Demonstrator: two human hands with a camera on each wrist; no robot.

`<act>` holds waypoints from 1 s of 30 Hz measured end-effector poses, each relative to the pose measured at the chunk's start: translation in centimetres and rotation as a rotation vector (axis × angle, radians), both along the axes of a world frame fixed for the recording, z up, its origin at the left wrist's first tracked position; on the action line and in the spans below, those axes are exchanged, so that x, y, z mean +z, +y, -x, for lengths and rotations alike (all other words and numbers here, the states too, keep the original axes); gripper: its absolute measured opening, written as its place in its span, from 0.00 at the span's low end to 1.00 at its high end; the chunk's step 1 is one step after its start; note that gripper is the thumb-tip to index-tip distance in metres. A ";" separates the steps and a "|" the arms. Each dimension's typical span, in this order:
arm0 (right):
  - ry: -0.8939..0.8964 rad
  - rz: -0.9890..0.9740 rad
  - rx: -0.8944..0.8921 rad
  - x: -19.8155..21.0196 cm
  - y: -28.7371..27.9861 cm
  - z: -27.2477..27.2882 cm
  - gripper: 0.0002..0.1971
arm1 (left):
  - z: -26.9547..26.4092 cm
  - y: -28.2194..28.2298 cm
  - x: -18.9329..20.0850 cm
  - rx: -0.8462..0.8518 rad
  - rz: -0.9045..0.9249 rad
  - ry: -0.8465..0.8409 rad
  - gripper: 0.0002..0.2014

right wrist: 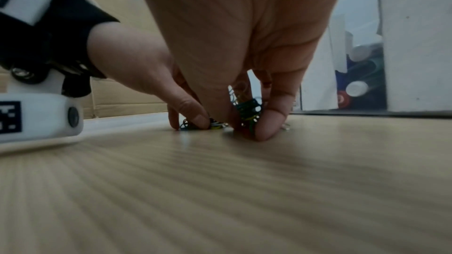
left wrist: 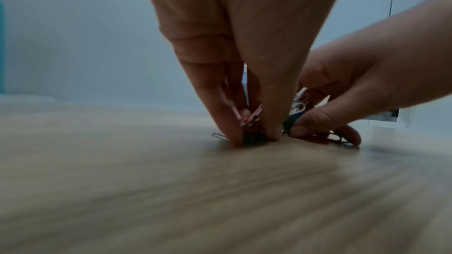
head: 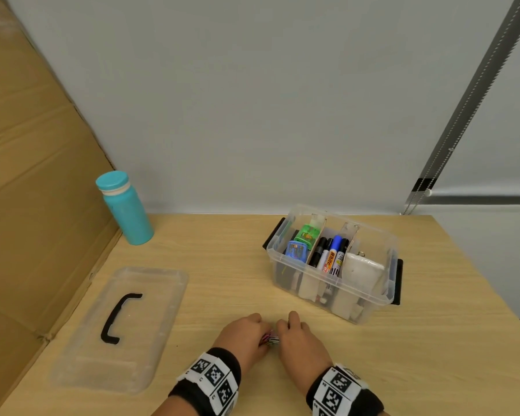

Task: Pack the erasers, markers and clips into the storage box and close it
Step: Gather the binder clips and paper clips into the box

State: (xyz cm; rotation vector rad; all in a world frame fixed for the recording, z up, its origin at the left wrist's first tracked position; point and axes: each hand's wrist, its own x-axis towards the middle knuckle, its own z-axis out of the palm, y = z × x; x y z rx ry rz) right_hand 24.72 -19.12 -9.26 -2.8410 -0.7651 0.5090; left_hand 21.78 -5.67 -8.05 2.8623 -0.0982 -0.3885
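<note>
Your left hand (head: pixel 243 334) and right hand (head: pixel 294 337) pinched the clips (head: pixel 270 339) together on the table (head: pixel 222 256) (fingertips down), near the open box (head: pixel 332 262).

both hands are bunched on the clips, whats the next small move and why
Probably pinch tighter and lift the paper clips toward the open storage box. Left hand and right hand already have them gathered on the table, and markers are already inside.
</note>
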 end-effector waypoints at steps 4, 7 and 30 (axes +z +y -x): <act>-0.014 0.050 0.015 0.5 -0.2 0.2 0.18 | 0.0 -0.4 0.2 -0.004 -0.076 0.026 0.15; -0.017 0.058 -0.006 0.6 -1.3 -0.1 0.18 | 0.2 -0.1 0.2 -0.007 -0.093 0.034 0.15; -0.032 -0.656 -0.084 12.4 -11.4 -2.8 0.05 | 2.4 0.9 1.4 0.199 0.270 -0.131 0.17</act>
